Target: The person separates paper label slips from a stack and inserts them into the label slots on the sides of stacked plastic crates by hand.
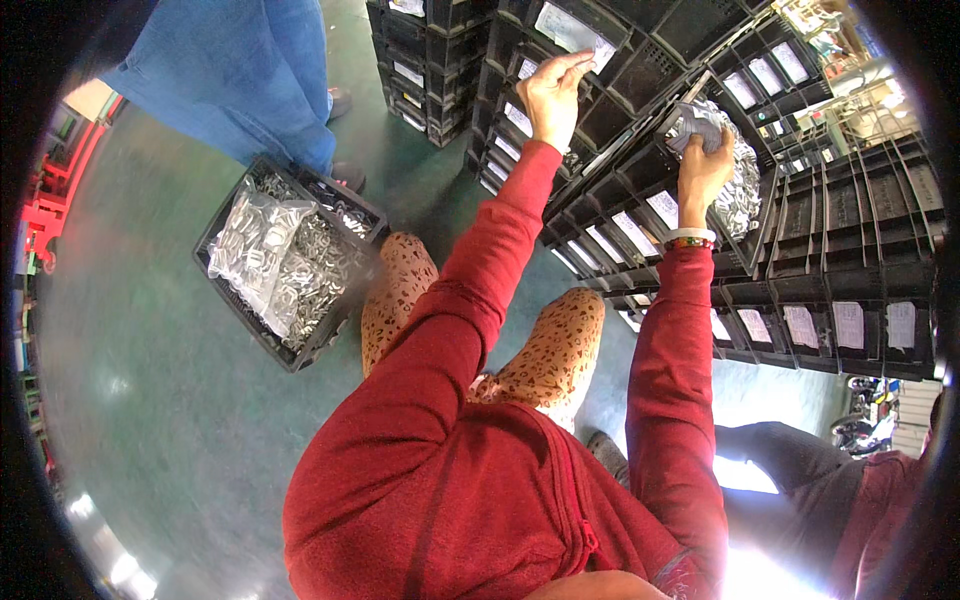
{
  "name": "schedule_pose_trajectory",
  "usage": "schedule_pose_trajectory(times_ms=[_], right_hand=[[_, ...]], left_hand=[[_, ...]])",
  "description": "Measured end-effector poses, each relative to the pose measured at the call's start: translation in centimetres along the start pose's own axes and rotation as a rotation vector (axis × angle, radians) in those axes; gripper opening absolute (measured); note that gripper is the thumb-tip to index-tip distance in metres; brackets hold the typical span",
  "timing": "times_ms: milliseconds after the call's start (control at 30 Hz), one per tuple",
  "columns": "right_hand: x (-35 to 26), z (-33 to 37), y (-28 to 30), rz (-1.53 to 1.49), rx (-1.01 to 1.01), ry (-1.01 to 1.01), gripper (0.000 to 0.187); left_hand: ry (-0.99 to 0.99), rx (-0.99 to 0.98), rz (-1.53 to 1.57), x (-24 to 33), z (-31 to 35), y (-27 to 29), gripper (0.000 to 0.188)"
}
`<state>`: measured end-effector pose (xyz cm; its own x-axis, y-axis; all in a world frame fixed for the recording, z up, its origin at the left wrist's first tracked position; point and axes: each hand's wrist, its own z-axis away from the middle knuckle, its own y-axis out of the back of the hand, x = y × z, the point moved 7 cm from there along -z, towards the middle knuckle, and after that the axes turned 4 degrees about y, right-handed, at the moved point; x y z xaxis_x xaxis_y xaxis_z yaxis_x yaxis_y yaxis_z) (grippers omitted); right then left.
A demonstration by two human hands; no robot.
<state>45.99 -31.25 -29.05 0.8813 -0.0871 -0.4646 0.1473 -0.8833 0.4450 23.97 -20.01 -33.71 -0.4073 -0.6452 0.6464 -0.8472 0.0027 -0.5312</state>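
Note:
My left hand is raised at the front of a tall stack of black plastic crates. Its thumb and index finger pinch together at the edge of a white paper label on one crate; whatever is between the fingertips is too small to make out. My right hand grips a crumpled grey bundle, perhaps cloth or a bag, its fingers partly hidden. Beneath the bundle, an open black crate at the top of a stack holds many small silvery metal pieces.
Left of my knees, a black crate on the green floor holds metal pieces and a clear plastic bag of them. A person in blue jeans stands behind it. More labelled crates rise at right; another person is at lower right.

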Motion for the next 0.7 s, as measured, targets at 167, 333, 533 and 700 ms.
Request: schedule_pose_trajectory(times_ms=[167,333,533,700], right_hand=[[0.1,0.2,0.5,0.016,0.031,0.009,0.037],[0.0,0.2,0.5,0.015,0.047,0.024,0.038],[-0.5,0.3,0.3,-0.009,0.034,0.014,0.037],[0.2,0.1,0.9,-0.097,0.026,-0.022,0.041]], left_hand=[[0.051,-0.023,-0.158,0.6,1.1,0.2,0.011],[0.102,0.086,-0.002,0.5,-1.3,1.6,0.01],[0.063,-0.126,-0.038,1.8,-2.7,0.7,0.012],[-0.248,-0.453,-0.156,8.4,5.2,-4.0,0.013]])
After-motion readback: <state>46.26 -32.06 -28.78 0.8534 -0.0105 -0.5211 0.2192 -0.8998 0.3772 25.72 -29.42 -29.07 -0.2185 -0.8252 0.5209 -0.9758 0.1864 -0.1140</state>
